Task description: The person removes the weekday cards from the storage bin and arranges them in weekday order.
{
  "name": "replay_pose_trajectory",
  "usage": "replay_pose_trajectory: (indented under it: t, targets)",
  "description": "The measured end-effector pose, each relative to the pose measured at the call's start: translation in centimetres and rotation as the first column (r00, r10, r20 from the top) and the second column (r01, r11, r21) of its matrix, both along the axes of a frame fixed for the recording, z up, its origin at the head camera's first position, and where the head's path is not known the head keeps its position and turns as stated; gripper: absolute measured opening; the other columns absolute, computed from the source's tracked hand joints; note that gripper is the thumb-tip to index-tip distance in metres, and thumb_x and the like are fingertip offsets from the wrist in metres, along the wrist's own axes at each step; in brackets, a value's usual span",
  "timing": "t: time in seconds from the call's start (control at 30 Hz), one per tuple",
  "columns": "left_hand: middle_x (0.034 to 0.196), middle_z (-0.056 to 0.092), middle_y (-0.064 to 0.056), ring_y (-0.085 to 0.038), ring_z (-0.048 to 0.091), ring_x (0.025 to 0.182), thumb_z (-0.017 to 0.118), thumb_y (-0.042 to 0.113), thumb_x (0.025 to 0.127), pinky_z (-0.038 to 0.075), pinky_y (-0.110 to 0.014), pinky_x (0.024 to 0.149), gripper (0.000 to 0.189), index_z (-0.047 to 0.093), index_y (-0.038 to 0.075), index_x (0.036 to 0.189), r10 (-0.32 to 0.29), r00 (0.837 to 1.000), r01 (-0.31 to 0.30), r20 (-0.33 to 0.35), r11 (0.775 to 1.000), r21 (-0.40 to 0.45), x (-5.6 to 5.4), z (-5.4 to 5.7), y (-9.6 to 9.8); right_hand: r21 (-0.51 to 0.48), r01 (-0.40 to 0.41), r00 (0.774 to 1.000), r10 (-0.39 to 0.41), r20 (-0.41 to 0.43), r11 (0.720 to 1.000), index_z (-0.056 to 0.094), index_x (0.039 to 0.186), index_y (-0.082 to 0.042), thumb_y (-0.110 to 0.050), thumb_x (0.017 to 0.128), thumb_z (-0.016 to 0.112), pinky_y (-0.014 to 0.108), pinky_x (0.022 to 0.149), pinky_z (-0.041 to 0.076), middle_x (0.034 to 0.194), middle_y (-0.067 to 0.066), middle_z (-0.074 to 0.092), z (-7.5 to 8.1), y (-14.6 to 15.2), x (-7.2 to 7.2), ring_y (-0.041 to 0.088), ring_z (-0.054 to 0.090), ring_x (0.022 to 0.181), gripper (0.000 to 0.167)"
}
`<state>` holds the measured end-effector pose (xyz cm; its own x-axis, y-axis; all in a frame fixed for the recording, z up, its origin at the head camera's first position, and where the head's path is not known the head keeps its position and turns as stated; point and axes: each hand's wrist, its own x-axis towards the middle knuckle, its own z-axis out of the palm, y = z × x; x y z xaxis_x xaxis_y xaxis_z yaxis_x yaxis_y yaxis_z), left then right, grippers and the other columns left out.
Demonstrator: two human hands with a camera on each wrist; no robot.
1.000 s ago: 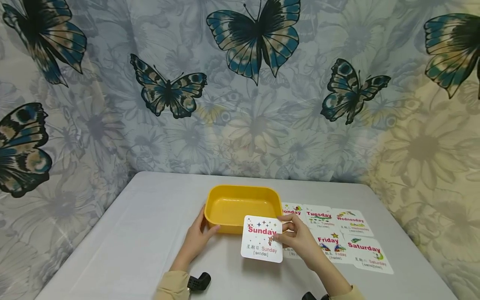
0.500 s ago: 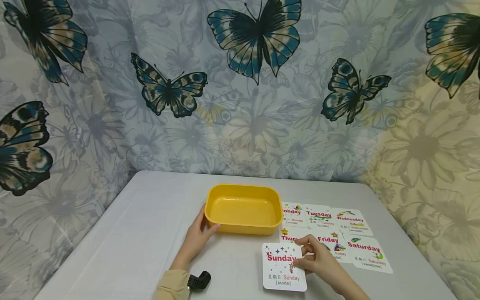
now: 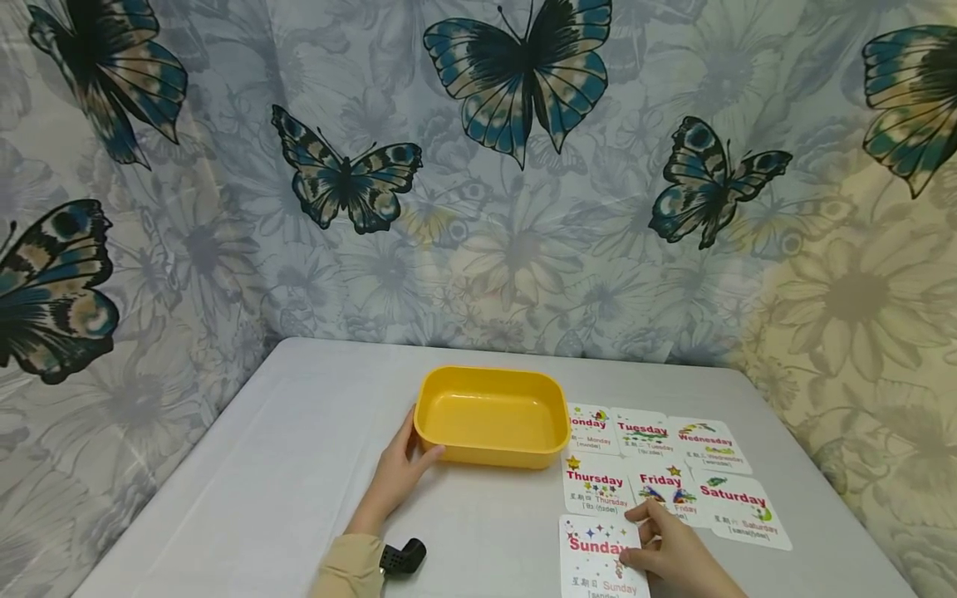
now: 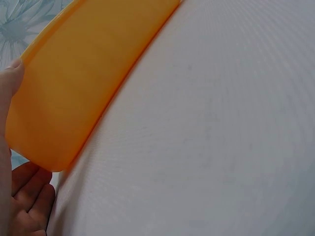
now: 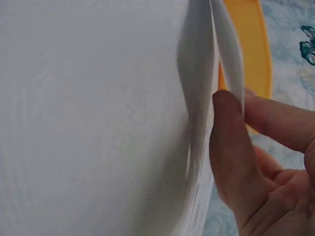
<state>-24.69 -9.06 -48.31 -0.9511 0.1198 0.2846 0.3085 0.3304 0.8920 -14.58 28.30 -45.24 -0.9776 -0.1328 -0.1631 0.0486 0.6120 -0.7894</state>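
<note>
In the head view, the left hand (image 3: 395,477) holds the left end of a yellow plastic basin (image 3: 486,455), thumb at the front wall and fingers around the side. The left wrist view shows the thumb at the basin's rim and curled fingers by its lower corner. My right hand (image 3: 673,555) pinches the right edge of a white "Sunday" card (image 3: 594,573) between thumb and fingers, just below the "Thursday" card (image 3: 591,494). The right wrist view shows this card (image 5: 229,49) edge-on, a small gap above the table at that edge.
On the white table (image 3: 224,498), "Monday" (image 3: 591,432), "Tuesday" (image 3: 643,433), "Wednesday" (image 3: 710,444), "Friday" (image 3: 661,490) and "Saturday" (image 3: 743,507) cards lie in two rows right of the basin. A butterfly-patterned cloth (image 3: 516,274) hangs behind. A black device (image 3: 404,556) sits at the left wrist.
The right hand has carried the "Sunday" card right and toward the table's near side, from in front of the basin to below "Thursday". The left hand keeps its hold on the basin.
</note>
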Motion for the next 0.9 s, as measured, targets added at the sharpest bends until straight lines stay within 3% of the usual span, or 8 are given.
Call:
replay_pose_trajectory:
  t: [0.13,0.27,0.5,0.6,0.77,0.9]
  targets:
    - [0.149,0.023,-0.015,-0.027,0.028,0.133,0.067,0.027,0.086,0.029,-0.036,0.106,0.082,0.018,0.002,0.147,-0.002,1.000,0.002,0.015,1.000,-0.016,0.5,0.8,0.1,0.088,0.038,0.999,-0.037,-0.014,0.995,0.050,0.105,0.002,-0.018,0.071,0.079,0.022,0.050,0.038,0.072,0.003,0.047,-0.3,0.4,0.1,0.014,0.045,0.059,0.049]
    - [0.148,0.024,-0.017,-0.029,0.028,0.132,0.067,0.024,0.086,0.029,-0.038,0.106,0.081,0.019,0.002,0.147,0.006,1.000,-0.006,0.017,1.000,-0.005,0.5,0.6,0.2,0.122,0.075,0.997,-0.074,-0.015,0.990,0.051,0.103,0.001,-0.017,0.070,0.080,0.023,0.048,0.035,0.069,0.003,0.046,-0.5,0.5,0.1,0.015,0.042,0.058,0.048]
    - [0.149,0.025,-0.011,-0.026,0.030,0.132,0.069,0.033,0.084,0.030,-0.040,0.106,0.085,0.018,0.009,0.148,0.016,1.000,-0.016,-0.007,1.000,-0.001,-1.8,-2.9,-0.3,0.183,0.148,0.989,-0.145,-0.031,0.972,0.055,0.101,-0.001,-0.014,0.066,0.082,0.023,0.048,0.033,0.066,0.003,0.045,-0.9,0.0,-0.1,0.015,0.041,0.057,0.046]
    - [0.150,0.024,-0.007,-0.023,0.029,0.133,0.067,0.040,0.083,0.030,-0.036,0.106,0.087,0.018,0.011,0.149,0.008,1.000,-0.008,0.000,1.000,-0.007,-2.0,-3.2,-0.4,0.198,0.158,0.987,-0.153,-0.042,0.967,0.057,0.100,-0.002,-0.013,0.065,0.082,0.023,0.049,0.034,0.067,0.003,0.045,-1.1,0.0,-0.2,0.015,0.041,0.058,0.045]
    - [0.150,0.022,-0.008,-0.023,0.028,0.133,0.066,0.040,0.084,0.029,-0.035,0.106,0.087,0.017,0.010,0.149,0.007,1.000,-0.007,0.007,1.000,-0.015,-1.8,-2.9,-0.4,0.197,0.164,0.986,-0.159,-0.043,0.967,0.058,0.100,-0.001,-0.014,0.064,0.083,0.023,0.050,0.035,0.069,0.002,0.046,-1.3,0.0,-0.2,0.015,0.042,0.061,0.045]
    - [0.149,0.023,-0.016,-0.029,0.029,0.132,0.067,0.031,0.086,0.030,-0.040,0.106,0.084,0.017,0.003,0.148,-0.002,1.000,0.002,-0.003,1.000,-0.008,-0.7,-1.1,-0.1,0.215,0.160,0.987,-0.152,-0.055,0.963,0.060,0.100,0.000,-0.014,0.064,0.083,0.023,0.052,0.036,0.071,0.001,0.046,-1.4,0.0,-0.3,0.015,0.042,0.063,0.045]
